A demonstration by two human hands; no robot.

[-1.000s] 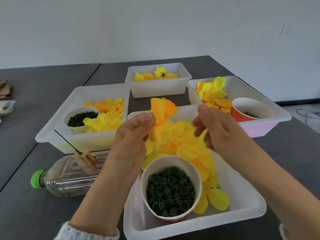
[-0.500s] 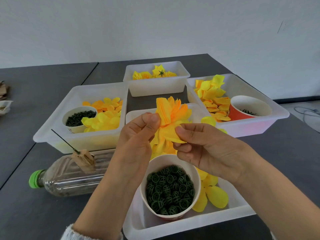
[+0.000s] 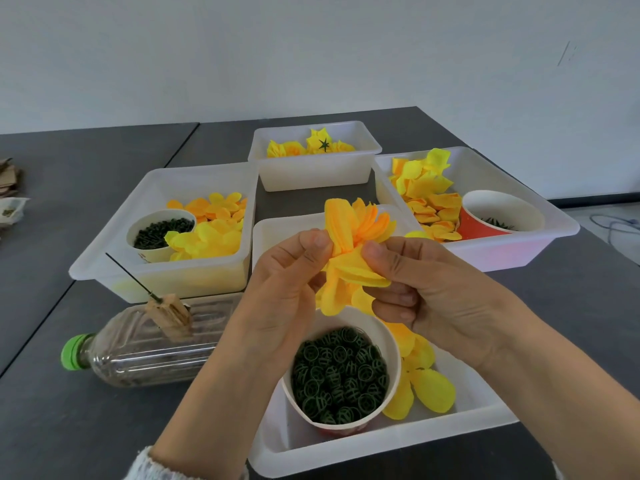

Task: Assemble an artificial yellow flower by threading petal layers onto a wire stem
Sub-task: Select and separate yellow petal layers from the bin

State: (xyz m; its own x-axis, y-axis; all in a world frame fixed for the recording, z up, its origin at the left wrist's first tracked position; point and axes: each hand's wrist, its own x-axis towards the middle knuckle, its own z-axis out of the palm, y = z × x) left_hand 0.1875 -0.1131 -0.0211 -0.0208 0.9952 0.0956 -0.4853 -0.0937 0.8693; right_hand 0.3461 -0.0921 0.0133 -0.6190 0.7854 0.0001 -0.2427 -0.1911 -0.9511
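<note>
Yellow and orange fabric petals (image 3: 353, 251) are bunched between both hands, above the near white tray (image 3: 398, 441) at the near edge of the dark grey table (image 3: 69, 427). The left hand (image 3: 284, 292) pinches the bunch from the left with thumb and curled fingers; the right hand (image 3: 436, 292) pinches a lower yellow layer between thumb and forefinger, the other fingers curled beneath. Below the hands a paper cup (image 3: 341, 372) of green plastic rings stands in the near tray, with loose yellow petals (image 3: 429, 389) just beside it on the right. A thin dark wire stem (image 3: 130, 275) sticks up, tilted, from a clear plastic bottle (image 3: 138, 348) lying on its side left of the tray. Three more white trays with petals sit toward the far edge: left tray (image 3: 104, 258), far tray (image 3: 311, 174), right tray (image 3: 554, 233).
</note>
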